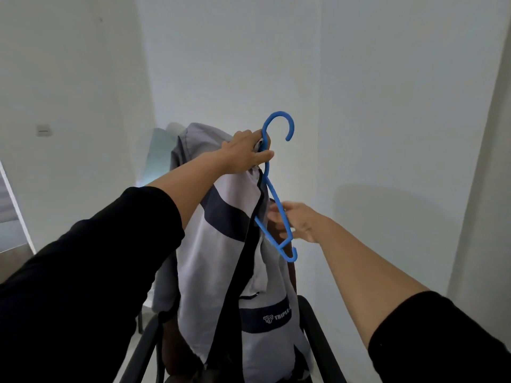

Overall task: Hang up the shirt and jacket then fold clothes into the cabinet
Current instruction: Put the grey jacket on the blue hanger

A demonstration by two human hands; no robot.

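Observation:
A light grey jacket (221,258) with dark navy bands and a dark zip line hangs in front of me, partly on a blue plastic hanger (272,189). My left hand (244,153) is raised and grips the jacket's collar together with the hanger's neck, just below the hook. My right hand (297,221) is lower and to the right; its fingers pinch the hanger's bare lower arm, which sticks out of the jacket. The hanger's other arm is hidden inside the fabric.
A dark chair (318,335) with black armrests stands below the jacket, and a dark garment (174,346) lies on it. White walls meet in a corner behind. A wall switch (43,131) sits at the left.

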